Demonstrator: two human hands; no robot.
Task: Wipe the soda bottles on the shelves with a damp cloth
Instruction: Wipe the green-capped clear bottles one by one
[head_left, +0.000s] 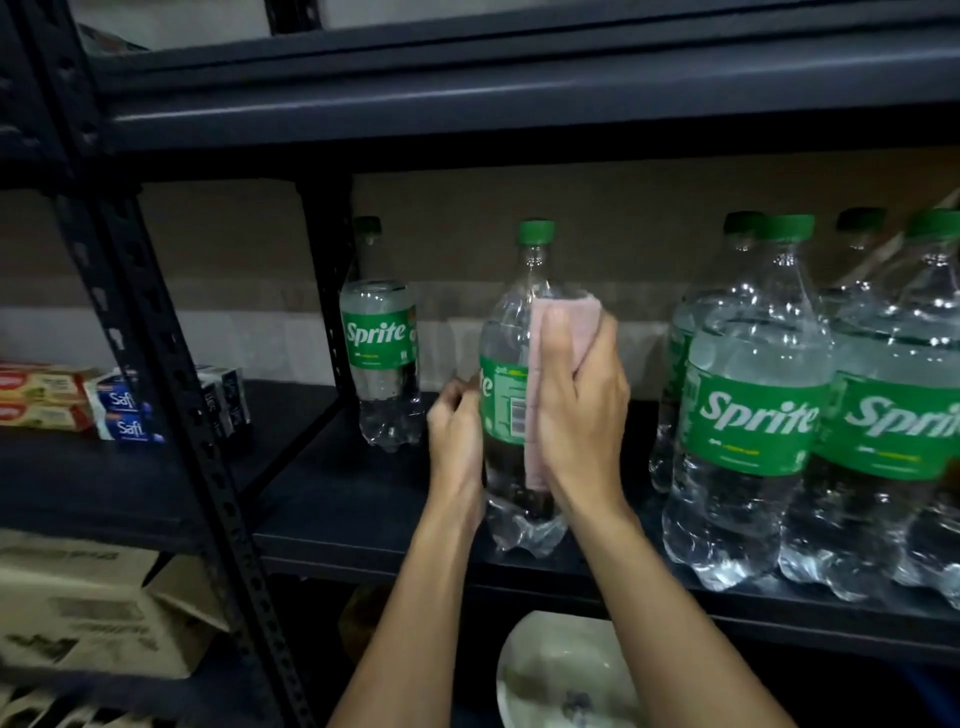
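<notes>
On shelf (363, 499): Sprite bottle (506, 410), clear liquid; right hand (582, 410) grips cloth (565, 322).

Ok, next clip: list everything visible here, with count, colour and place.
held bottle: 1, clear with green label, mid shelf
lone bottle: 1, same, back left
right bottles: at least 4, same, clustered right
cloth: 1, pink, against held bottle
shelf: 1, black metal, across frame
red boxes: 2, red-cream, stacked far left
Safi boxes: 2, blue-white, beside red boxes
dark boxes: count unclear, black, right of Safi boxes
carton: 1, brown, lower left
bowl: 1, white, below shelf
left hand: 1, grips held bottle
right hand: 1, holds cloth on held bottle
</notes>
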